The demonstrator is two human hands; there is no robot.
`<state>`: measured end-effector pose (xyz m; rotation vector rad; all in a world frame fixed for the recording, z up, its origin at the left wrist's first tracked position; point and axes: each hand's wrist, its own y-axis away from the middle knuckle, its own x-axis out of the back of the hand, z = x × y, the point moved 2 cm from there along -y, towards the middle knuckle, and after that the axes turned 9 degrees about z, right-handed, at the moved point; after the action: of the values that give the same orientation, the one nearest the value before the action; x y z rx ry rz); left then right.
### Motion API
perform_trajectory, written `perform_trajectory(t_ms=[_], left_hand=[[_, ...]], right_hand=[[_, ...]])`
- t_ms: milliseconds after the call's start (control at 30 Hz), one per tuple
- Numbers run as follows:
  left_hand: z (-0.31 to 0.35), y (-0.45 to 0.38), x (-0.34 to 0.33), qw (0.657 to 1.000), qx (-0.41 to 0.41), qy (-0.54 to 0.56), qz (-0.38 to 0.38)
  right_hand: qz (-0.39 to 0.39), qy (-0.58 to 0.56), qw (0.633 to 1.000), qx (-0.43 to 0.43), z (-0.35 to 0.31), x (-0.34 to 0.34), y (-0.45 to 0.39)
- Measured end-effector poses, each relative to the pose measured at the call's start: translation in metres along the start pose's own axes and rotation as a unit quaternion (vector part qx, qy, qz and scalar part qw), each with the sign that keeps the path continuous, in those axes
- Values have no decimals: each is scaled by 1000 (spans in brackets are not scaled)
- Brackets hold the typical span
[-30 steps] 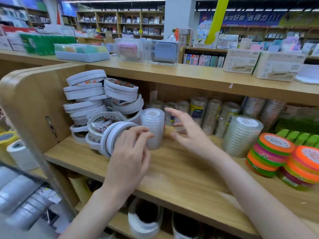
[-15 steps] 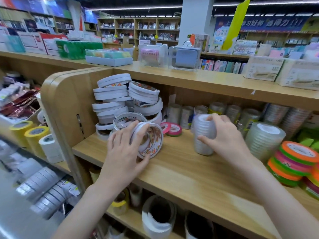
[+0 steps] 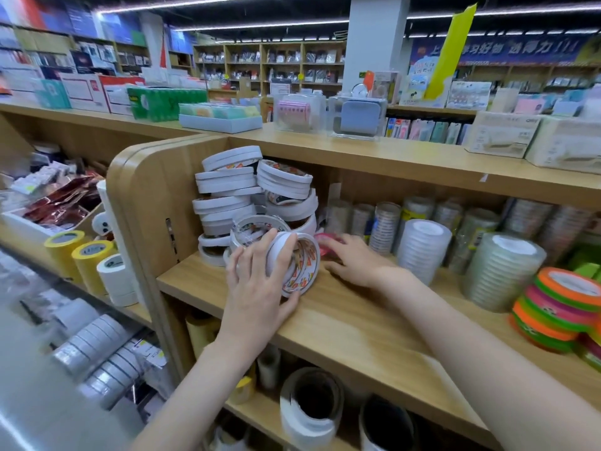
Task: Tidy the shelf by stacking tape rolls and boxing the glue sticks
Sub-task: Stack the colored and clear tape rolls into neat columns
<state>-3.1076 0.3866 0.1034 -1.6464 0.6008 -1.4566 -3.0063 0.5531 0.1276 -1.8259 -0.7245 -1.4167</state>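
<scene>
Two white double-sided tape rolls point(image 3: 294, 266) stand on edge on the shelf point(image 3: 357, 323), under my left hand point(image 3: 257, 288). That hand grasps them: fingers curled over the top rims, thumb low at the front face near the shelf board. My right hand point(image 3: 353, 260) lies just to the right of them, fingers stretched flat toward a small pink roll point(image 3: 325, 244) at its fingertips; it reads as released, but whether it touches or pinches the pink roll I cannot tell.

Handling, my judgement: these rolls are light, stiff cardboard-cored rings, not fragile. On edge they want to roll or tip, so I would hold across the rims with thumb opposing fingers, or hook through the core, then lay them flat. Wrapped faces look slick; pairs may slide apart.

Behind my left hand, a leaning pile of white rolls point(image 3: 227, 196) looks unsteady; a nudge could topple it. Beyond the right hand, a clear tape stack point(image 3: 422, 249) stands upright, well clear of the fingers.

Hidden or unclear:
- Pink roll mostly covered by the right hand and blurred.
- Base of the white pile masked by my left hand.
- No glue sticks or their box that I can identify.
- Lower shelf contents dark, cut off by the frame.
</scene>
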Motion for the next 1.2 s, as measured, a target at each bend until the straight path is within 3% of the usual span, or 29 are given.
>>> perform_trajectory(t_ms=[100, 200, 400, 533, 633, 800, 1200], left_hand=[[1, -1, -1, 1000, -4, -2, -4], [1, -1, -1, 1000, -4, 2, -10], [22, -2, -2, 997, -27, 68, -23], [36, -8, -11, 992, -23, 116, -41], [45, -14, -18, 989, -28, 139, -52], [54, -12, -21, 995, -45, 81, -38], [81, -12, -18, 983, -89, 157, -32]], right_hand=[[35, 10, 999, -30, 2, 2, 12], [44, 14, 999, 4, 1, 10, 46], [51, -107, 992, 33, 19, 33, 120], [150, -186, 971, -29, 38, 43, 137], [139, -178, 973, -40, 43, 38, 139], [126, -119, 984, -29, 39, 24, 136], [175, -73, 977, -101, 60, 40, 162]])
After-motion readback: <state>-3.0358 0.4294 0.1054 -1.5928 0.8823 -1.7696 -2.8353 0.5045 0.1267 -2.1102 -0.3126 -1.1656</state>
